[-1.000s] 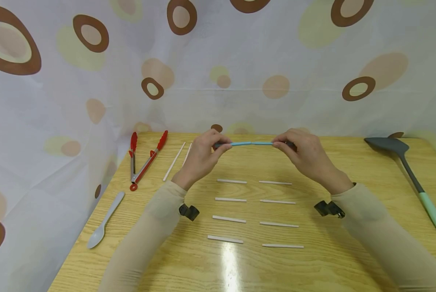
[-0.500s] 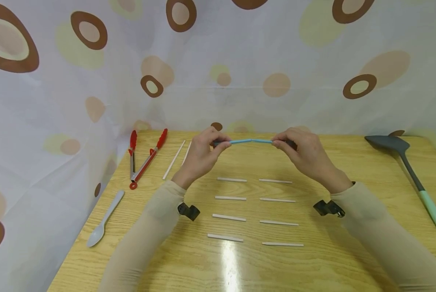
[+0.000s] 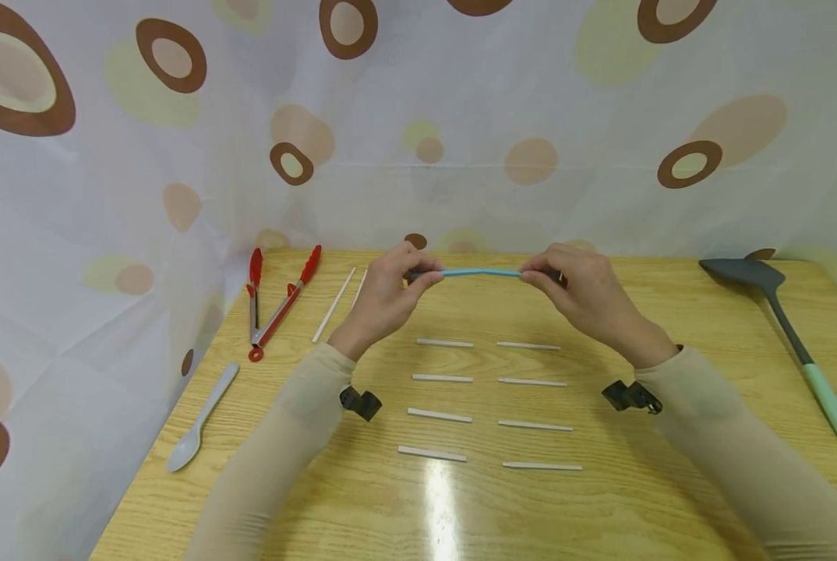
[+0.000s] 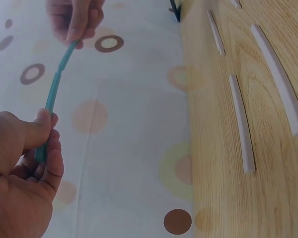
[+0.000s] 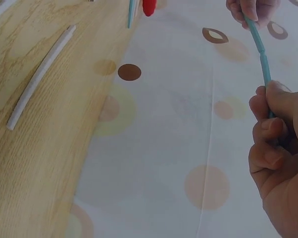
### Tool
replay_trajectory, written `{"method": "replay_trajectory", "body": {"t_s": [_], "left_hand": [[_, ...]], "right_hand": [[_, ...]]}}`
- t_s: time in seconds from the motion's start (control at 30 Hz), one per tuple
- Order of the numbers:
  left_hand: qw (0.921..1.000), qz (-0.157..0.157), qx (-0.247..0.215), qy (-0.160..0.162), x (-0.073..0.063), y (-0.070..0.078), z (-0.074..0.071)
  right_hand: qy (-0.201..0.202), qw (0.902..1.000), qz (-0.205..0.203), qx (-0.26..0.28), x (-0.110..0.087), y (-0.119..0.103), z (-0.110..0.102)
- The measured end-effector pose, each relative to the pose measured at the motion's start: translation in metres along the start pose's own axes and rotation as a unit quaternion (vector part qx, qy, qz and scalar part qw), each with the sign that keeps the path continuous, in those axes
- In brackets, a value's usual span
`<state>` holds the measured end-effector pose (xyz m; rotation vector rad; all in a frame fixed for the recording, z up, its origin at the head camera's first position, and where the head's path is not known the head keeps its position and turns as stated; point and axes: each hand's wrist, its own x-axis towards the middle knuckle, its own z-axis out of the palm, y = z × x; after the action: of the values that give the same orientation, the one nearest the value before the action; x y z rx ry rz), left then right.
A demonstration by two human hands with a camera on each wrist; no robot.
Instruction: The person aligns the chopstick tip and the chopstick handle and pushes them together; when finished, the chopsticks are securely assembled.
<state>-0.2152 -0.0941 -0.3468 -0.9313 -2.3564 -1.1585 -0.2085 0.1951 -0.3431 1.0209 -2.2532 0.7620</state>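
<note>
In the head view, my left hand (image 3: 385,292) and right hand (image 3: 578,290) hold a blue two-piece chopstick (image 3: 482,272) level above the table's far edge. Each hand pinches one half between thumb and fingers, hiding the outer ends. The halves meet end to end at a narrow neck, at a slight angle in the left wrist view, where the left half (image 4: 52,94) is nearer. From the right wrist, the right half (image 5: 264,69) runs into my curled fingers. Whether the halves are fixed together, I cannot tell. Several white chopstick halves (image 3: 445,343) lie below in two columns.
Red-tipped tongs (image 3: 278,315), a pale spoon (image 3: 197,436) and long white chopsticks (image 3: 333,305) lie on the table's left side. Another blue stick (image 5: 130,15) shows beside them from the right wrist. At right lies a turner (image 3: 790,327). A patterned cloth (image 3: 475,210) hangs behind.
The blue halves have come closer into line; the break between them, plain half a second ago, looks smaller. Both hands keep their grip and hardly move. The whole head view shifts slightly.
</note>
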Motion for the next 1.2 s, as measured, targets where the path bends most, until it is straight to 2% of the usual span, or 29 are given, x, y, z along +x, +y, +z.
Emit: {"method": "replay_trajectory", "body": {"t_s": [0.37, 0.57, 0.77, 1.2], "left_hand": [[0.9996, 0.017, 0.014, -0.018, -0.0018, 0.0010, -0.0002], [0.9997, 0.017, 0.009, -0.017, -0.0055, -0.0012, 0.0017], [0.9993, 0.031, 0.011, -0.016, -0.0064, -0.0013, 0.0014], [0.9988, 0.047, 0.000, -0.008, -0.0085, 0.0009, 0.0004]], "right_hand": [[-0.019, 0.9992, -0.035, 0.009, 0.0024, -0.0027, -0.0034], [-0.022, 0.9987, -0.043, 0.016, 0.0021, -0.0028, -0.0015], [-0.023, 0.9984, -0.047, 0.019, 0.0015, -0.0039, -0.0009], [-0.008, 0.9975, -0.067, 0.023, 0.0016, -0.0085, 0.0008]]}}
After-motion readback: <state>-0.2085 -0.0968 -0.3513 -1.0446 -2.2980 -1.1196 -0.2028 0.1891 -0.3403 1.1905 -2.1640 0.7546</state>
